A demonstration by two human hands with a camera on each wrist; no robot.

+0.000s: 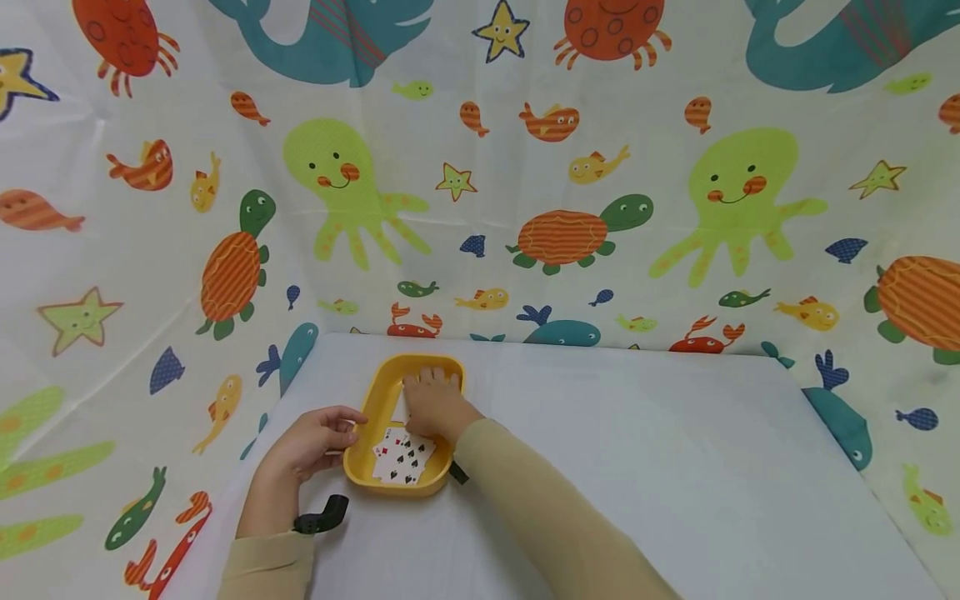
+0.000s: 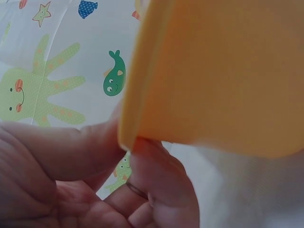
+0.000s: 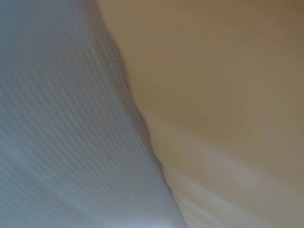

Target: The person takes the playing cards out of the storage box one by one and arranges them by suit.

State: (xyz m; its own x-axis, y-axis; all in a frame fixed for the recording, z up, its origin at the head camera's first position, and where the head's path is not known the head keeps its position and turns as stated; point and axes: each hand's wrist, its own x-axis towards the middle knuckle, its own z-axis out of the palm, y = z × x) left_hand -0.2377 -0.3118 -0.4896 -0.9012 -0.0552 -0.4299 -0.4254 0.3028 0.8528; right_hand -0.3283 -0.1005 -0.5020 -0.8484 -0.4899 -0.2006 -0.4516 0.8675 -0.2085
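A yellow plastic tray (image 1: 362, 467) with rounded corners rests on the white table. My left hand (image 1: 318, 440) is at its left side; in the left wrist view, the thumb and fingers (image 2: 164, 183) pinch the rim of the tray (image 2: 223, 71). Inside the tray, toward its far end, lies my right hand (image 1: 435, 404), back up, its fingers spread. Playing cards (image 1: 405, 457) lie face up and overlapping in the near half, spades and a red suit showing. A white card edge (image 1: 401, 408) shows beside the right hand, which hides what is under it.
The white table (image 1: 637, 450) stretches far to the right of the tray. A cloth (image 1: 450, 292) printed with sea animals hangs behind the table and along both sides. Black wrist straps show at the left wrist (image 1: 322, 517) and beside the right sleeve.
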